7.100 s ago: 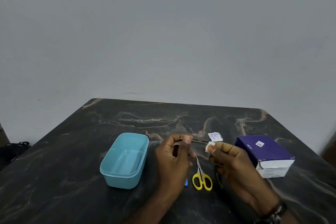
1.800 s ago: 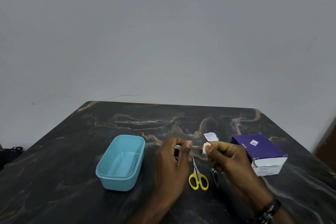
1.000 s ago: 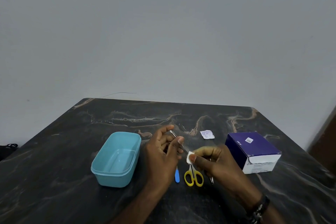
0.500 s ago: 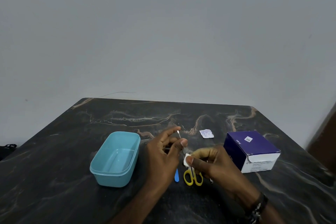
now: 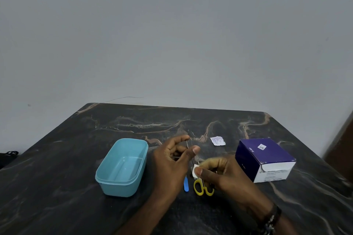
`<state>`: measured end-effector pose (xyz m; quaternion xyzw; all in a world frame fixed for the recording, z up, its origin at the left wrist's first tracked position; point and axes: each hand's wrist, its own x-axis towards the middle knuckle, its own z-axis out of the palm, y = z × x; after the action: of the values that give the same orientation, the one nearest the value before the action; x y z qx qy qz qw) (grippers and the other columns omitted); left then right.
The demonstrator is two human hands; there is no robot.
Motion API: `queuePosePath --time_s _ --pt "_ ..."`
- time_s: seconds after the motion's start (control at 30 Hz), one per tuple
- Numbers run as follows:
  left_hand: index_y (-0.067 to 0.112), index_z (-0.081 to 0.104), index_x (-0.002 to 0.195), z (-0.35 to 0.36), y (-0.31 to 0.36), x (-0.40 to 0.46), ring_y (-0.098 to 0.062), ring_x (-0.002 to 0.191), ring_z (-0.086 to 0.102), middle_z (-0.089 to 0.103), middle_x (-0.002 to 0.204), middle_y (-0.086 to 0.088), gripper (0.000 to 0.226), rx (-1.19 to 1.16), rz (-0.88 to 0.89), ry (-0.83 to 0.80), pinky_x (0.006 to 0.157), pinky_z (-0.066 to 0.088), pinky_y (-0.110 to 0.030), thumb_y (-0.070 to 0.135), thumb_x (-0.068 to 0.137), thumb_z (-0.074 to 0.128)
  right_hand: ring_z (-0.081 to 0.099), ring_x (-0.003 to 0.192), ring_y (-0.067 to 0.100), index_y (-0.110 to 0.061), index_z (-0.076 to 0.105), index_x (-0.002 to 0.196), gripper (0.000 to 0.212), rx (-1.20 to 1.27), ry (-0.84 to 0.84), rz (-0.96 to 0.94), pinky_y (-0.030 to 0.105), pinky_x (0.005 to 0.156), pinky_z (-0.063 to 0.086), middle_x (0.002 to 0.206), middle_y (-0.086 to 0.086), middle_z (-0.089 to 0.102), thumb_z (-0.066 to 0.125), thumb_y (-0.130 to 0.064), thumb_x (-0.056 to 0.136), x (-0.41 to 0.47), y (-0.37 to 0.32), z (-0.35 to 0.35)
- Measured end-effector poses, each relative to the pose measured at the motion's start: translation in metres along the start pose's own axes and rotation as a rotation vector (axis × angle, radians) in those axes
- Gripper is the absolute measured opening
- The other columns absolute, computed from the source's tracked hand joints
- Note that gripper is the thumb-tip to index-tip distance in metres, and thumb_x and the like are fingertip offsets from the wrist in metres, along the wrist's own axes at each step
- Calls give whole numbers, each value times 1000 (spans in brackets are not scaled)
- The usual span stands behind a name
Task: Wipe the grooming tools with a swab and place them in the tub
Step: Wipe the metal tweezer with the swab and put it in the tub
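The left hand point(image 5: 172, 160) is raised above the dark marble-patterned surface point(image 5: 57, 187), its thumb and fingers pinching a thin metal grooming tool point(image 5: 189, 144) held nearly upright. The right hand point(image 5: 219, 173) pinches a small white swab point(image 5: 195, 171) just below it. The open light-blue plastic tub point(image 5: 122, 166) sits to the left, the dark-blue cardboard box point(image 5: 264, 158) to the right. Yellow-handled scissors point(image 5: 199, 189), partly hidden by the right hand, lie beside a small blue tool point(image 5: 186, 186). A torn white sachet point(image 5: 217, 141) lies farther back.
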<state>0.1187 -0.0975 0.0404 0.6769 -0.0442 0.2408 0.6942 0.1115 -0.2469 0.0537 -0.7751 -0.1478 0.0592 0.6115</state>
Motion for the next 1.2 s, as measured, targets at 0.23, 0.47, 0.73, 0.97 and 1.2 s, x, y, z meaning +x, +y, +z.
queuePosePath --time_s 0.23,0.47,0.73,0.97,1.2 --pt "22 69 93 6 2 -6 -21 61 71 70 67 -10 27 -36 11 -35 57 57 -28 12 72 82 53 49 6 -4 75 75 15 43 73 -46 15 49 41 53 -1 63 68 -11 86 0 -2 -2" --pt "21 68 91 1 4 -1 -18 56 65 67 62 -9 26 -29 28 66 57 55 -27 17 70 83 53 50 8 0 75 78 17 3 5 -4 19 47 41 58 2 65 70 -15 85 -1 -2 -2" --pt "19 66 90 7 2 -7 -16 55 67 67 61 -6 28 -38 -8 10 55 53 -25 12 70 83 54 50 8 -2 75 75 15 69 93 -37 17 50 42 54 1 63 69 -12 85 1 -1 -2" --pt "22 67 98 -7 22 8 -27 62 68 69 67 -11 36 -39 27 162 60 57 -34 24 66 83 56 50 13 -8 75 72 16 -13 -15 34 25 49 43 60 9 65 73 -19 83 1 -4 -1" --pt "13 58 103 -53 66 34 -20 63 74 76 74 -4 40 -7 0 242 56 59 -24 19 70 80 56 51 12 -6 76 74 23 33 76 -3 21 52 44 56 6 65 75 -28 76 -1 -9 -6"
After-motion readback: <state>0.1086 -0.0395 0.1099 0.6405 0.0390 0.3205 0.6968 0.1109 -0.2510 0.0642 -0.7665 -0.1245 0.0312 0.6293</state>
